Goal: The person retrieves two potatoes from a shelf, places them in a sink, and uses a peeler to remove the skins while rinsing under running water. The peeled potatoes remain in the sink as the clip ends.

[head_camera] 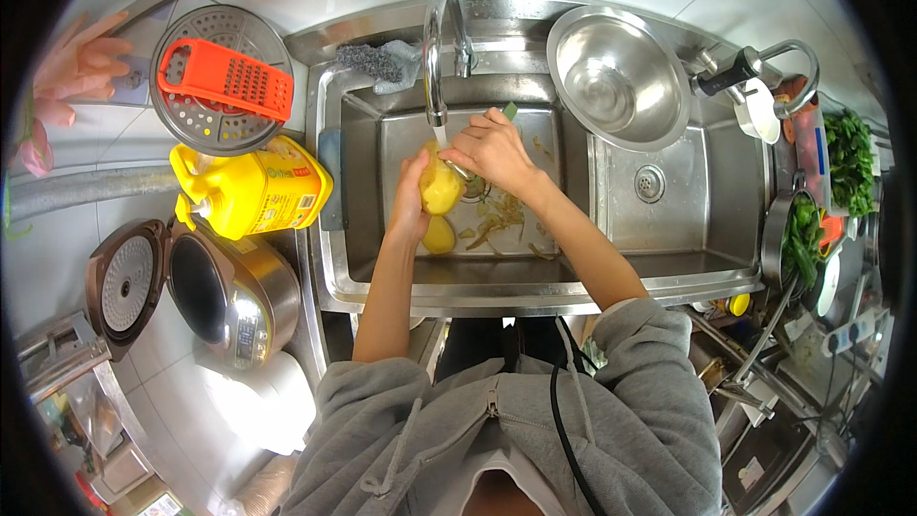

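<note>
My left hand grips a partly peeled potato under the faucet, where a thin stream of water runs down. In my right hand is a peeler; its green handle end sticks out above my fist and its metal head meets the potato's right side. A second, peeled potato lies in the left sink basin, just below the held one. Strips of peel are scattered over the basin floor, partly around the drain.
A steel bowl straddles the divider towards the right basin. At left stand a yellow jug with a pump, an orange grater on a perforated steel disc, and an open rice cooker. Green vegetables sit at right.
</note>
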`<state>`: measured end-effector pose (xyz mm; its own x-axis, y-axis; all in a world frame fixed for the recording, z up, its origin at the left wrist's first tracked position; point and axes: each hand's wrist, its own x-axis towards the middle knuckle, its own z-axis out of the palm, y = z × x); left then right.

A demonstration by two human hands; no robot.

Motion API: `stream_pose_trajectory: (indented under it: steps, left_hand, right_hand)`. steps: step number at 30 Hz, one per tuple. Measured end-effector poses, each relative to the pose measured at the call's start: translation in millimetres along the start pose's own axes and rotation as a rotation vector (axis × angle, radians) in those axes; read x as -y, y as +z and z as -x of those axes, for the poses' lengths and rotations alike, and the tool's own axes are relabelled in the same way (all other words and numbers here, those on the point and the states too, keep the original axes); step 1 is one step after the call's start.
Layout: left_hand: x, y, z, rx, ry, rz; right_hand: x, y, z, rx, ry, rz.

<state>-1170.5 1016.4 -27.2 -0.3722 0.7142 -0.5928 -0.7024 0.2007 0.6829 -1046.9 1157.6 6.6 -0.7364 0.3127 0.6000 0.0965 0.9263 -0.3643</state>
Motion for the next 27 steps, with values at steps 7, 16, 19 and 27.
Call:
stream_pose_trajectory:
  steps: [7, 16, 19, 27]
  left_hand:
    - [-17.4, 28.3, 42.0, 0.215, -0.009, -0.114]
    - [-27.1, 16.3, 7.4, 0.086, -0.043, 0.078]
    - [-21.1, 13.7, -0.1, 0.048, -0.079, 0.181]
    - [-4.5, 18.4, -4.6, 0.062, -0.051, 0.041]
  right_hand:
    - [-28.5, 23.0, 22.2, 0.148, 0.025, 0.168]
    - [-41.5, 10.5, 42.9, 0.16, 0.227, 0.337]
    - [-20.3, 3.4, 29.8, -0.027, 0.236, 0.073]
    - [16.3, 1.6, 7.5, -0.049, 0.092, 0.018]
